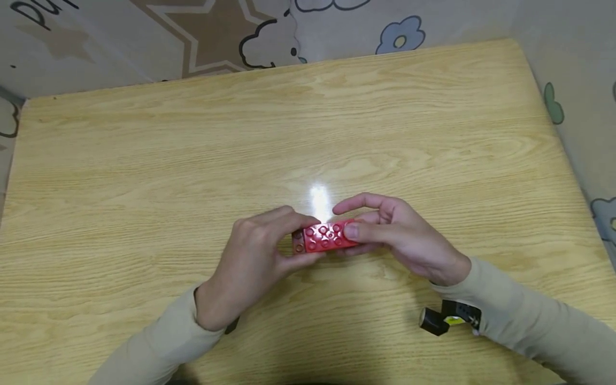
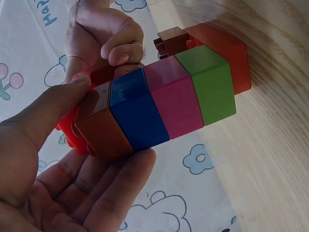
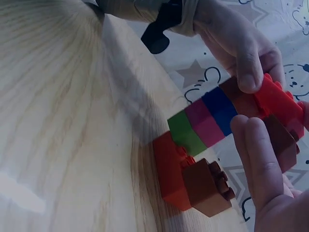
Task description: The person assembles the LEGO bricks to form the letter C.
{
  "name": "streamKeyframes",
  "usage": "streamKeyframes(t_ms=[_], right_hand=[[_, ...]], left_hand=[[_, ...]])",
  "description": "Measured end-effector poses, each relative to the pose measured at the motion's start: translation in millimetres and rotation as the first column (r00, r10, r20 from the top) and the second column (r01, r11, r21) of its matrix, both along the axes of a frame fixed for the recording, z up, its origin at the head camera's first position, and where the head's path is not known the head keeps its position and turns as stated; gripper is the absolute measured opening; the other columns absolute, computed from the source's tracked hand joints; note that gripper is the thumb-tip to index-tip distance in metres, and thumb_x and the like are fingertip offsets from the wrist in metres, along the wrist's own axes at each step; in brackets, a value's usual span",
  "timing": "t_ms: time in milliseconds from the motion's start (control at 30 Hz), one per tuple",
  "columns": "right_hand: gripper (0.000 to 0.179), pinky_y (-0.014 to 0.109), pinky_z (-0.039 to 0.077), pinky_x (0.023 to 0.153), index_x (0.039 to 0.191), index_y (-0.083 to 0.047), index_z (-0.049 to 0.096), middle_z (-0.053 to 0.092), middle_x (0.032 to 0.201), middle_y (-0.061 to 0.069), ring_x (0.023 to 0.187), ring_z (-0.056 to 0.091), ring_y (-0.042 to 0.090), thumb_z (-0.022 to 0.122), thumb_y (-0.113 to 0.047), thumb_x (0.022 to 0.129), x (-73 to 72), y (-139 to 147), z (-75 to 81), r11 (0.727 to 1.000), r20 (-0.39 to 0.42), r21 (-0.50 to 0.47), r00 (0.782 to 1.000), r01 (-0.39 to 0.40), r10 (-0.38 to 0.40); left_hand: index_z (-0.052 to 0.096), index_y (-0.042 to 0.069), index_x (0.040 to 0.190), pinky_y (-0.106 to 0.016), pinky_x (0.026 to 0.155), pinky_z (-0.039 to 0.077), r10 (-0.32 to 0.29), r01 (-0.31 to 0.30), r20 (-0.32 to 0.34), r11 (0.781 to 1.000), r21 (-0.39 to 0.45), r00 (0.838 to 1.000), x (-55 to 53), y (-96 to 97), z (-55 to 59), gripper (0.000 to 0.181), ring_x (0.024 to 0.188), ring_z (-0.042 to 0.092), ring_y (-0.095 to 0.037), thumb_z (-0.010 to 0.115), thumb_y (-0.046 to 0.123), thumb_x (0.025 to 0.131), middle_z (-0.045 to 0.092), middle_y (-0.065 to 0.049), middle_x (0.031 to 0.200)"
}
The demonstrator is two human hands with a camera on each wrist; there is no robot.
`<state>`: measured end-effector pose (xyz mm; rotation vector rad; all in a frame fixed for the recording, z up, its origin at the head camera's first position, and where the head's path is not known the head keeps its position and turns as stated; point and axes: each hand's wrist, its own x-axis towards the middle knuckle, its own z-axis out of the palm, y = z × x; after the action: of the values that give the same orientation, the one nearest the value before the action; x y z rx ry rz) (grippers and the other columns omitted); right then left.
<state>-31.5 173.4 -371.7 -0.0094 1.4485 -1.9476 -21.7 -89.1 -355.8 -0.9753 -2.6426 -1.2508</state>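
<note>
Toy building bricks are joined in one stack. In the head view a long red brick (image 1: 327, 236) lies on top, with brown studs (image 1: 299, 247) showing at its left end. My left hand (image 1: 257, 251) grips the stack's upper end between thumb and fingers. My right hand (image 1: 401, 235) pinches the red brick's right end, thumb on its studs. The left wrist view shows a brown brick (image 2: 104, 128), then blue (image 2: 137, 108), pink (image 2: 174, 99) and green (image 2: 210, 87) bricks, and an orange-red base brick (image 2: 236, 53). Another brown brick (image 3: 285, 145) sits below the red one, beside my right fingers.
A wood-grain table (image 1: 168, 160) extends under both hands. On the base brick stands a further brown brick (image 3: 207, 188). Behind the table is a wall covering (image 1: 337, 32) with cartoon prints. A black wrist camera (image 1: 449, 316) hangs from the right sleeve.
</note>
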Motion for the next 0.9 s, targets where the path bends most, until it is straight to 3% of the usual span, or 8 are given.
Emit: streamKeyframes(t_ms=[200, 333, 500, 700, 800, 900], right_hand=[[0.039, 0.045, 0.060, 0.097, 0.144, 0.006, 0.058, 0.077, 0.120, 0.017, 0.108, 0.076, 0.031, 0.062, -0.014, 0.110, -2.1, 6.7, 1.6, 0.993, -0.054, 0.113, 0.998, -0.032, 0.038], [0.039, 0.046, 0.062, 0.093, 0.138, 0.005, 0.063, 0.071, 0.126, 0.018, 0.108, 0.073, 0.032, 0.052, -0.024, 0.116, -3.2, 13.0, 2.3, 0.978, -0.124, 0.210, 0.992, 0.015, 0.011], [0.032, 0.043, 0.064, 0.085, 0.128, 0.003, 0.068, 0.073, 0.116, 0.018, 0.098, 0.074, 0.031, 0.049, -0.020, 0.117, -4.5, 20.6, -4.0, 0.980, -0.176, 0.176, 0.982, 0.092, -0.061], [0.027, 0.041, 0.065, 0.082, 0.125, 0.000, 0.069, 0.074, 0.111, 0.019, 0.093, 0.074, 0.029, 0.050, -0.017, 0.117, -6.0, 25.2, -13.2, 0.983, -0.186, 0.151, 0.980, 0.101, -0.073], [0.026, 0.040, 0.064, 0.082, 0.124, 0.000, 0.069, 0.074, 0.112, 0.021, 0.094, 0.074, 0.029, 0.051, -0.017, 0.116, -4.5, 27.2, -16.6, 0.979, -0.174, 0.169, 0.981, 0.112, -0.082], [0.026, 0.039, 0.064, 0.083, 0.124, -0.001, 0.070, 0.074, 0.112, 0.020, 0.094, 0.074, 0.028, 0.051, -0.017, 0.116, -1.6, 29.2, -20.2, 0.976, -0.164, 0.180, 0.982, 0.122, -0.093]], left_hand=[[0.079, -0.001, 0.105, -0.032, 0.070, 0.063, 0.005, -0.005, 0.020, 1.000, -0.004, 1.000, 0.2, 0.2, -1.2, 0.040, 0.076, 0.071, -0.013, 0.102, 0.010, 0.074, 0.076, -0.004, 0.089], [0.079, -0.001, 0.106, -0.032, 0.073, 0.064, 0.005, -0.005, 0.039, 1.000, -0.007, 0.999, -1.0, 0.5, -2.8, 0.041, 0.078, 0.072, -0.014, 0.102, 0.011, 0.074, 0.076, -0.005, 0.091], [0.077, 0.001, 0.106, -0.033, 0.073, 0.062, -0.015, 0.014, 0.076, 1.000, 0.014, 0.997, -3.6, 0.5, -5.9, 0.042, 0.080, 0.068, -0.013, 0.102, 0.008, 0.073, 0.074, -0.002, 0.093], [0.075, 0.003, 0.106, -0.033, 0.073, 0.057, -0.037, 0.038, 0.118, 0.999, -0.009, 0.992, -6.1, 1.3, -9.8, 0.039, 0.081, 0.063, -0.012, 0.100, 0.009, 0.076, 0.071, 0.000, 0.096], [0.075, 0.004, 0.108, -0.032, 0.075, 0.057, -0.031, 0.037, 0.110, 0.998, -0.050, 0.993, -5.3, 0.6, -9.6, 0.043, 0.084, 0.066, -0.014, 0.101, 0.015, 0.076, 0.074, -0.001, 0.098], [0.076, 0.005, 0.118, -0.036, 0.081, 0.059, -0.017, 0.027, 0.087, 0.993, -0.114, 0.996, -3.5, -1.0, -6.1, 0.059, 0.093, 0.069, -0.019, 0.104, 0.030, 0.073, 0.077, -0.003, 0.109]])
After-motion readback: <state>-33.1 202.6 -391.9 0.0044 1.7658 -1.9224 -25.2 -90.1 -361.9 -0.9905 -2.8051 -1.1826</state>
